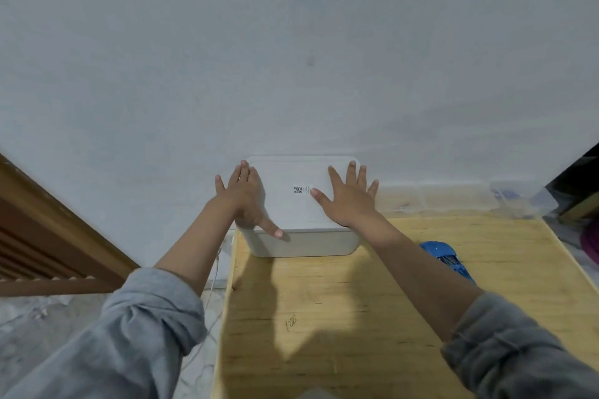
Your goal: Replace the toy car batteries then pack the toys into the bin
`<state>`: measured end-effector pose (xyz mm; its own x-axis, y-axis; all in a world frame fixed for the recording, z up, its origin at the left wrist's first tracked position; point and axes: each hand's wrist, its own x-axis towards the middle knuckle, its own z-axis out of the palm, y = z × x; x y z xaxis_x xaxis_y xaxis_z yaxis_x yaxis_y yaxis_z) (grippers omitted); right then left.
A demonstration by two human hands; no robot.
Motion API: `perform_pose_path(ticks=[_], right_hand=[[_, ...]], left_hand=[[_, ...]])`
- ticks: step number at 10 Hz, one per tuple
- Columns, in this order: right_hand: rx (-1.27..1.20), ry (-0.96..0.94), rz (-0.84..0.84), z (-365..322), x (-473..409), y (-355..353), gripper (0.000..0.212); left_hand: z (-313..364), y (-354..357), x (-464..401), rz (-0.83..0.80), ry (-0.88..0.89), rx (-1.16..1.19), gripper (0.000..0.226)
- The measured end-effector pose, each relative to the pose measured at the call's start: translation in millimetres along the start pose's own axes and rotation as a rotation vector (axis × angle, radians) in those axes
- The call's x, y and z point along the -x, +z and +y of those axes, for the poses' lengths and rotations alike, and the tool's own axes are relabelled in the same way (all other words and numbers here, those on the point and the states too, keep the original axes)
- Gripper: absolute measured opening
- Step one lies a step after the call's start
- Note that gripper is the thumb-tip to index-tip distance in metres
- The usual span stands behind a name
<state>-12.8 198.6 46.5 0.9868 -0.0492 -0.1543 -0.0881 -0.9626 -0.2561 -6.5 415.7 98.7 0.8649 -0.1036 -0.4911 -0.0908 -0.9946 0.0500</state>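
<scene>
A: Two hands lie flat on the lid (291,178) of the white bin (301,244), fingers spread: left hand (244,196), right hand (348,197).

B: And the bin?

A: On the wooden table (356,317) against the wall (291,42). A blue toy car (449,257) lies beside the right forearm.

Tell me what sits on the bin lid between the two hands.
In the head view, between the left hand and right hand there is bare white lid with a small QR-code label.
</scene>
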Motion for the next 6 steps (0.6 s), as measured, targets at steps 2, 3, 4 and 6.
perform_pose_path(ticks=[2, 3, 4, 6], right_hand=[[0.022, -0.004, 0.090, -3, -9, 5, 0.083], [-0.004, -0.003, 0.134, -3, -8, 8, 0.083], [-0.026, -0.002, 0.149, 0, -10, 9, 0.083], [-0.998, 0.078, 0.728, 2, 11, -49, 0.044]], left_hand=[[-3, -3, -6, 0.045, 0.032, -0.051, 0.165], [-4, -3, -6, 0.040, 0.037, -0.033, 0.164], [-4, 1, -4, 0.033, 0.029, -0.033, 0.163], [-22, 22, 0, 0.293, 0.162, 0.330, 0.151]])
